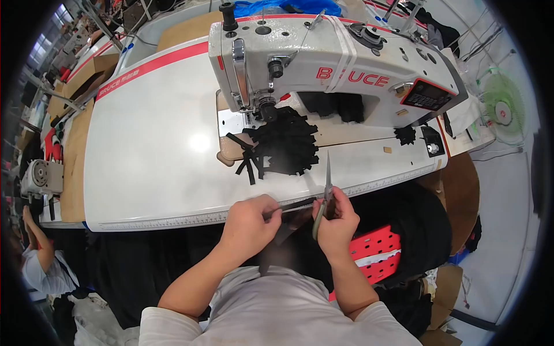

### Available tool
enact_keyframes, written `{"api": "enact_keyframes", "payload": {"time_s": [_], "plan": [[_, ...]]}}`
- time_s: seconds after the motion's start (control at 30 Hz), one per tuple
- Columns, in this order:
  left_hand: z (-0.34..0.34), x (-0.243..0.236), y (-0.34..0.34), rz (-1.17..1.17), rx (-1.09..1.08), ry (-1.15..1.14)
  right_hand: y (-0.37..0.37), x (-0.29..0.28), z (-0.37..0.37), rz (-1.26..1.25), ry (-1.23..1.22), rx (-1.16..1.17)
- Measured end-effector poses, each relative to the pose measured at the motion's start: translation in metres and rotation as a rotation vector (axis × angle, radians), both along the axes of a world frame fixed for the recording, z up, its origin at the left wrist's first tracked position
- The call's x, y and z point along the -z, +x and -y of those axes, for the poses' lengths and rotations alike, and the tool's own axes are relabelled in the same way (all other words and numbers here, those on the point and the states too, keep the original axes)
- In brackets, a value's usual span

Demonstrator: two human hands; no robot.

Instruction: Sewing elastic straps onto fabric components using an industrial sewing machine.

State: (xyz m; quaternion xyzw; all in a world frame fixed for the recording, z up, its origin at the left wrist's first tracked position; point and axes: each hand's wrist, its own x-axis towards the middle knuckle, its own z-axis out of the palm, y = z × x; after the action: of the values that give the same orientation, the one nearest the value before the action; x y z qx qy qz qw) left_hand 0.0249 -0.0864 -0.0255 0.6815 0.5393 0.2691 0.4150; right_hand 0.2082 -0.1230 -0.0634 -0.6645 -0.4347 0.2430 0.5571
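Note:
At the table's front edge, my left hand (251, 225) is closed, pinching a narrow black fabric strip (297, 203). The strip stretches across to my right hand (337, 225), whose fingers wrap round a pair of scissors (329, 187) with the blades pointing away from me. A dark, blurred tail of fabric (281, 235) hangs below, between my hands. Beyond them lies a pile of short black fabric pieces (283, 144), right by the needle area of a white sewing machine (300, 52). Several loose strips (249, 164) stick out at the pile's left.
A measuring scale (161, 223) runs along the front edge of the white table (150, 150). A small black scrap (405, 135) lies at its right. Below are a red perforated seat (375, 254) and black cloth (421, 225). A green fan (502, 109) stands right; another person (46, 265) is far left.

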Motion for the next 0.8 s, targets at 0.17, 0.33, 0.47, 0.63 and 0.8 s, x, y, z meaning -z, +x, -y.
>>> {"api": "enact_keyframes", "payload": {"time_s": [0.17, 0.33, 0.47, 0.63, 0.8], "plan": [[0.0, -0.004, 0.002, -0.021, -0.016, -0.012, 0.0, -0.001, -0.002, 0.0, 0.011, -0.006], [-0.003, -0.005, 0.002, -0.032, -0.014, -0.021, 0.001, -0.001, -0.003, 0.013, 0.006, -0.013], [-0.008, -0.006, 0.0, -0.009, 0.017, -0.059, 0.002, -0.003, -0.004, -0.002, 0.009, -0.015], [-0.039, -0.011, 0.0, 0.178, 0.052, -0.138, 0.01, -0.017, -0.015, 0.051, -0.008, -0.067], [-0.093, -0.043, 0.006, 0.378, -0.044, -0.282, 0.013, -0.066, -0.019, -0.094, -0.029, -0.344]]}}
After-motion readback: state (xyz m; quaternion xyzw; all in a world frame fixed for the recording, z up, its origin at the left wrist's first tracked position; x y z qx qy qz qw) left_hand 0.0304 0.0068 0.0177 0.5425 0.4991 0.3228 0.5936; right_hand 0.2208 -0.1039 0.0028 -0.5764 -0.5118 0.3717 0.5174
